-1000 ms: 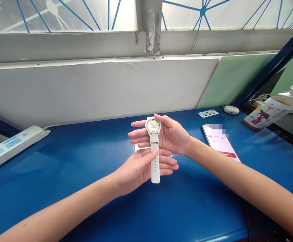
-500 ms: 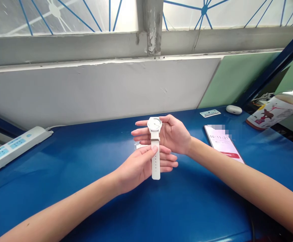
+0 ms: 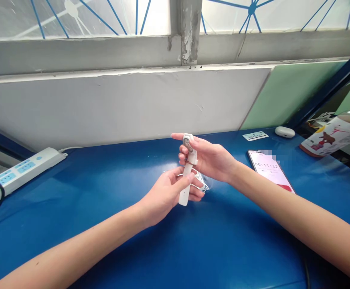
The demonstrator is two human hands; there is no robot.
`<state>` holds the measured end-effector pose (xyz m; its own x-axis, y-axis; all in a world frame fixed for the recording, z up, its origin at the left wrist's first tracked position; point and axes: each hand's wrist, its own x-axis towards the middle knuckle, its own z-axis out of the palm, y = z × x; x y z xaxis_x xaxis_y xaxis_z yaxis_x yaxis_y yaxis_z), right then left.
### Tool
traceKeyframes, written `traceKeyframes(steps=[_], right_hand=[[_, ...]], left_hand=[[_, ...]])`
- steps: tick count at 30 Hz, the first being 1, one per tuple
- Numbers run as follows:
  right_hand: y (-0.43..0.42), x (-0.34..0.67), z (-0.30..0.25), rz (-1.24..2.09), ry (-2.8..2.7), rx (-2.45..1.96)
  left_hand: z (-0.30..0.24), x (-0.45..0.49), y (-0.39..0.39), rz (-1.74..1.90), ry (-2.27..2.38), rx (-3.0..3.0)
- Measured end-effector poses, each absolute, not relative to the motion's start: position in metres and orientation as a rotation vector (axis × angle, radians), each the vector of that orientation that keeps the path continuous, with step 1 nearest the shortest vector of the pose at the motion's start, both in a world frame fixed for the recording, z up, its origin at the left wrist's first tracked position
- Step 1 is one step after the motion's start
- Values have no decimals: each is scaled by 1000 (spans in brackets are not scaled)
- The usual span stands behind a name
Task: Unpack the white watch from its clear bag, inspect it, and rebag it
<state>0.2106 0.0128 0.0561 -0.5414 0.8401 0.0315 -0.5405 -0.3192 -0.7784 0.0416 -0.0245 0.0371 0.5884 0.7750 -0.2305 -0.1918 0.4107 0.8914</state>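
Observation:
A white wristwatch (image 3: 187,168) is held upright above the blue table (image 3: 108,224), now turned edge-on so its dial faces left. My right hand (image 3: 213,160) grips the watch case near the top, its forefinger stretched out past it. My left hand (image 3: 168,192) pinches the lower strap between thumb and fingers. A small clear plastic wrapper (image 3: 203,184) lies on the table just behind my hands.
A phone (image 3: 269,170) with a running timer lies to the right. Behind it are a small white card (image 3: 255,136), a white earbud case (image 3: 284,131) and a lying bottle (image 3: 334,134). A white power strip (image 3: 18,172) sits at the left.
The watch has been twisted from dial-facing-me to edge-on. Both hands have shifted slightly and closed more tightly round it.

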Motion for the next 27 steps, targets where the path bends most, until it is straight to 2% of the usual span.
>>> traceKeyframes(steps=[10,21,27], right_hand=[[9,200,51,1720,-1034,-737],[6,201,54,2007,-1063,-524],[9,205,52,2064,-1078,-582]], left_hand=[[35,42,-34,544,582,996],[33,43,-33,505,565,868],[32,43,-33,572,641,966]])
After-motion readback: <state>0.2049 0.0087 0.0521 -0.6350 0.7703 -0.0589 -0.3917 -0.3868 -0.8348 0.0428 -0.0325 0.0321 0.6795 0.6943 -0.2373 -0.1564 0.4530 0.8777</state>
